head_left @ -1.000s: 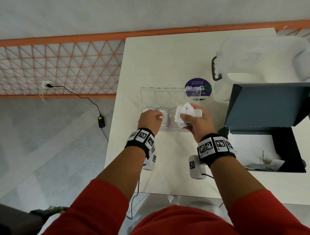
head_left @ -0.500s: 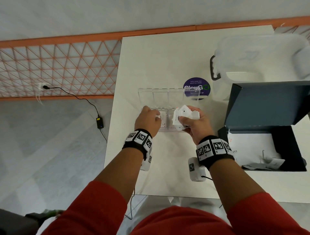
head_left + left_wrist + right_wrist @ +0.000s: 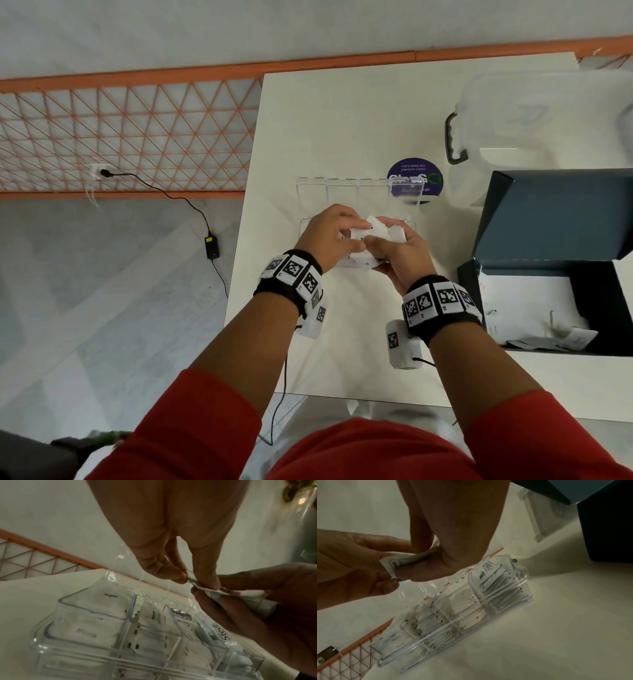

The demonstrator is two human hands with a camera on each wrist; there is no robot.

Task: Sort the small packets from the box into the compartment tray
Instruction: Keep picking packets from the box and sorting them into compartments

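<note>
- Fingertips (image 3: pixel 181 576) of the left hand (image 3: pixel 325 240) pinched the top packet (image 3: pixel 363 233) of a bundle (image 3: pixel 387 229) gripped in the right hand (image 3: pixel 400 253); half a second earlier that left hand was down at the tray (image 3: pixel 409 226).
- Judgement: one packet had gone in and the next was being drawn off.
- Beneath the hands, the tray's compartments already held packets.
- Farther right, the box (image 3: pixel 599 308) stood open, with a few items left inside.
</note>
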